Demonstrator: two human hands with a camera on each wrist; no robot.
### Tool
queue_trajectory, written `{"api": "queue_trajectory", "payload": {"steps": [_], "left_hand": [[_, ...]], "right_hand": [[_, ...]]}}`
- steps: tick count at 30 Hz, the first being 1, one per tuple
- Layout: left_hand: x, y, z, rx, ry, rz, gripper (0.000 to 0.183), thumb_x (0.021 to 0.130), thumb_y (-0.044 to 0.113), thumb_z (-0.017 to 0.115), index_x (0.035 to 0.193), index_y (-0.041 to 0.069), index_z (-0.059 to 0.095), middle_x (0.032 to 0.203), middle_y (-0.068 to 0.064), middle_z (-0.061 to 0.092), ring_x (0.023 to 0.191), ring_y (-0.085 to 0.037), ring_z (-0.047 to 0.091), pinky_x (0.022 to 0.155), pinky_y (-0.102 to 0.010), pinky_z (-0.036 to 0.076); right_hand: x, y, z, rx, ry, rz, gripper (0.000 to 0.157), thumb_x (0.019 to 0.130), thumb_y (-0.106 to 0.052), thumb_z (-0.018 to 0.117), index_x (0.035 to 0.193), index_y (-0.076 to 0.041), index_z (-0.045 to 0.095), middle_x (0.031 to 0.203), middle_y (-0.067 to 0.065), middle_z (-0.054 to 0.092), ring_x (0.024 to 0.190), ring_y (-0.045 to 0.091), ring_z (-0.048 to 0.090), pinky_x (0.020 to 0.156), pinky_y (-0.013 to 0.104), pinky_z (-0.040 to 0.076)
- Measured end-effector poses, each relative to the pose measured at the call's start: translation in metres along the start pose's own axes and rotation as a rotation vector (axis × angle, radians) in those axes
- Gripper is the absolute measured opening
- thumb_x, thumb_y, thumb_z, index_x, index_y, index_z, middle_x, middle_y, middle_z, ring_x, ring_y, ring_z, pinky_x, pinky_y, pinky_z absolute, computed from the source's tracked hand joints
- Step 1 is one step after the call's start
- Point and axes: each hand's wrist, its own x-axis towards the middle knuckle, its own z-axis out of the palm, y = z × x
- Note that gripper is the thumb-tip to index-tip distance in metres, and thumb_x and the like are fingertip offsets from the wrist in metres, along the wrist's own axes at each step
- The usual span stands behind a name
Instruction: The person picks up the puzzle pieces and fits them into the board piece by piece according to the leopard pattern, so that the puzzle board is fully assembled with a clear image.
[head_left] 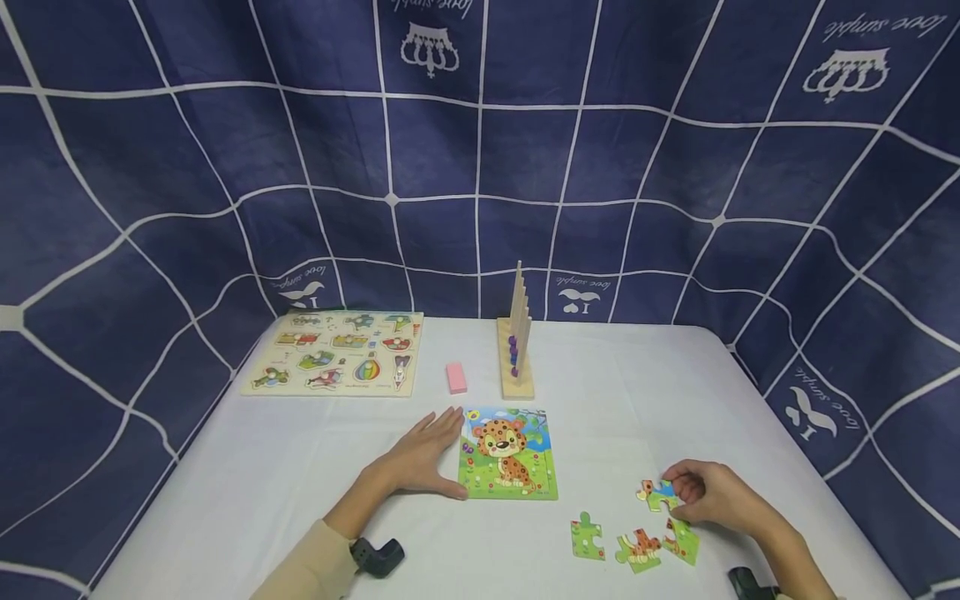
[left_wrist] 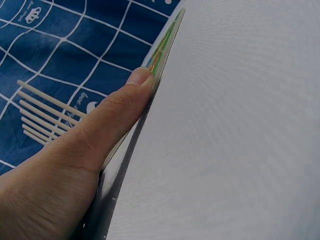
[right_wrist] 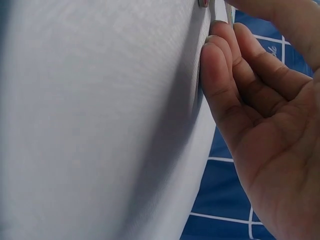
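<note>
A square leopard picture puzzle lies flat on the table in the head view. My left hand rests at its left side, fingers spread and fairly straight. The thumb touches the puzzle's edge, and in the left wrist view the left hand shows it pressed there. To the right, my right hand pinches a blue and green jigsaw piece between thumb and fingers, low over the table. In the right wrist view, the right hand has its other fingers curled near the cloth; most of the piece is out of frame.
Nearer me lie a green jigsaw piece, a spotted piece and a corner piece. Farther back are a wooden peg stand with purple beads, a pink block and a picture board. A blue checked curtain surrounds the table.
</note>
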Motion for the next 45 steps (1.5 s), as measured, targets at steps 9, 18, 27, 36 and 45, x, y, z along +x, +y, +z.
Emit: {"api": "queue_trajectory", "payload": {"steps": [9, 18, 27, 36, 45], "left_hand": [[0.000, 0.000, 0.001, 0.010, -0.004, -0.006, 0.128, 0.064, 0.086, 0.061, 0.155, 0.007, 0.020, 0.165, -0.005, 0.013, 0.154, -0.020, 0.010, 0.126, -0.043, 0.010], [0.000, 0.000, 0.000, 0.005, -0.002, -0.004, 0.127, 0.064, 0.085, 0.061, 0.155, 0.006, 0.021, 0.165, -0.005, 0.013, 0.154, -0.020, 0.010, 0.126, -0.043, 0.009], [-0.001, 0.001, -0.001, 0.005, 0.004, 0.000, 0.126, 0.064, 0.084, 0.063, 0.155, 0.006, 0.021, 0.165, -0.006, 0.014, 0.153, -0.021, 0.011, 0.126, -0.043, 0.010], [-0.001, 0.002, -0.001, 0.010, 0.003, -0.002, 0.127, 0.064, 0.085, 0.062, 0.155, 0.006, 0.021, 0.165, -0.006, 0.014, 0.153, -0.020, 0.011, 0.126, -0.043, 0.010], [0.000, 0.001, 0.000, 0.001, 0.001, -0.004, 0.127, 0.064, 0.084, 0.063, 0.155, 0.006, 0.021, 0.165, -0.006, 0.014, 0.154, -0.021, 0.011, 0.126, -0.043, 0.010]], "right_hand": [[0.002, 0.000, -0.002, 0.024, 0.017, 0.025, 0.052, 0.063, -0.019, 0.089, 0.105, 0.000, 0.066, 0.082, 0.002, 0.060, 0.070, 0.007, 0.053, 0.059, 0.020, 0.051], [0.008, -0.008, -0.001, 0.041, 0.032, -0.053, 0.051, 0.064, -0.019, 0.089, 0.105, 0.002, 0.065, 0.081, 0.003, 0.061, 0.069, 0.004, 0.053, 0.060, 0.020, 0.051], [0.026, -0.024, 0.007, 0.053, 0.041, -0.110, 0.047, 0.065, -0.017, 0.088, 0.103, 0.000, 0.066, 0.080, 0.001, 0.062, 0.069, 0.004, 0.055, 0.061, 0.020, 0.053], [0.044, -0.054, 0.020, 0.003, 0.037, -0.179, 0.042, 0.066, -0.019, 0.088, 0.099, -0.004, 0.066, 0.079, -0.003, 0.061, 0.069, 0.003, 0.055, 0.061, 0.019, 0.052], [0.059, -0.083, 0.034, -0.026, 0.052, -0.212, 0.040, 0.064, -0.021, 0.090, 0.094, -0.008, 0.068, 0.076, -0.004, 0.061, 0.068, 0.006, 0.053, 0.059, 0.018, 0.049]]}}
